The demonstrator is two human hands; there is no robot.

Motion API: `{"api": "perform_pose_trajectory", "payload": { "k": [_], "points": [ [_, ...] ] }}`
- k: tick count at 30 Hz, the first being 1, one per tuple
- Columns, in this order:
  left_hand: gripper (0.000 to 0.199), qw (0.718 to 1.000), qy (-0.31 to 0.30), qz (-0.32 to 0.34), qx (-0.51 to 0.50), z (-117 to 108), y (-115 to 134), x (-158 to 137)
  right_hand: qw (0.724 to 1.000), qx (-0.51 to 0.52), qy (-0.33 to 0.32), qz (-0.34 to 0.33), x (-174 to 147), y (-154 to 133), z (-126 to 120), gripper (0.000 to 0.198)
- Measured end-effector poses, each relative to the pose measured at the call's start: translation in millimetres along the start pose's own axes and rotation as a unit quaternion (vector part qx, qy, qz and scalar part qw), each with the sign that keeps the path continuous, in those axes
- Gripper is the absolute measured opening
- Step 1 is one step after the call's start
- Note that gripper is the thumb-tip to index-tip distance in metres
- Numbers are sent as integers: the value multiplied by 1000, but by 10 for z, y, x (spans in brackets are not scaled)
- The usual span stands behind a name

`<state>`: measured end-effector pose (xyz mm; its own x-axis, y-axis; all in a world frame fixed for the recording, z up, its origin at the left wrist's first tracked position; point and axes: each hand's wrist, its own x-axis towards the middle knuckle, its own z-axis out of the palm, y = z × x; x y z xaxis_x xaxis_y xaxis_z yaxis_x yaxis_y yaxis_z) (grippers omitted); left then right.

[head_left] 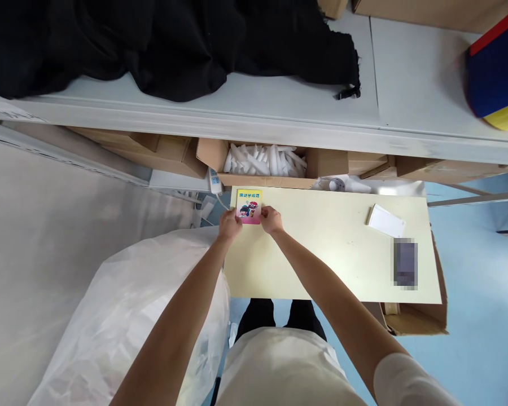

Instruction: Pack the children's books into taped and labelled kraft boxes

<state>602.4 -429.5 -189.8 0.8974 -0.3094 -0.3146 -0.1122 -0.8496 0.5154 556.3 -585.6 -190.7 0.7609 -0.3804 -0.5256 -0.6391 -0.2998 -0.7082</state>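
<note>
Left hand (230,225), right hand (271,220) on booklet (249,206) — cream table (334,231) (blue floor (482,282)).

The small picture card (249,207) has five blue Chinese letters in a row: 猜谜学成语. They go straight across its yellow top part, one next to the other, and the cartoon drawings are just under them. These letters are big and neat, so they are easy to read. On the front edge of the white shelf (195,119), way over on the left, there are some grey marks like writing, but they are too blurry to read
</note>
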Motion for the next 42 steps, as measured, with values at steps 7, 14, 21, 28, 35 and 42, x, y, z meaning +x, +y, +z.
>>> {"api": "perform_pose_trajectory", "payload": {
  "k": [7, 14, 21, 28, 35, 42],
  "points": [
    [28, 1000, -10, 8, 15, -106, 124, -101, 1000, 24, -4, 9, -133, 62, -142, 28],
    [40, 999, -49, 6, 22, -356, 646, -497, 993, 100, -59, -37, -822, 237, -639, 22],
    [40, 971, -100, 140, -164, -618, 1791, -828, 963, 69, 79, -249, -1513, 166, -2153, 22],
    [51, 942, 7, 255, -220, -922, 3637, -546, 888, 24, 371, -271, -1204, -449, -4195, 44],
    [68, 962, 77, 122, -232, -897, 4884, 16, 955, 83, 246, -143, -700, -831, -4814, 67],
    [38, 937, 81, 100, -325, -656, 5079, 164, 950, 145, 223, -165, -409, -821, -4675, 55]
  ]
}}
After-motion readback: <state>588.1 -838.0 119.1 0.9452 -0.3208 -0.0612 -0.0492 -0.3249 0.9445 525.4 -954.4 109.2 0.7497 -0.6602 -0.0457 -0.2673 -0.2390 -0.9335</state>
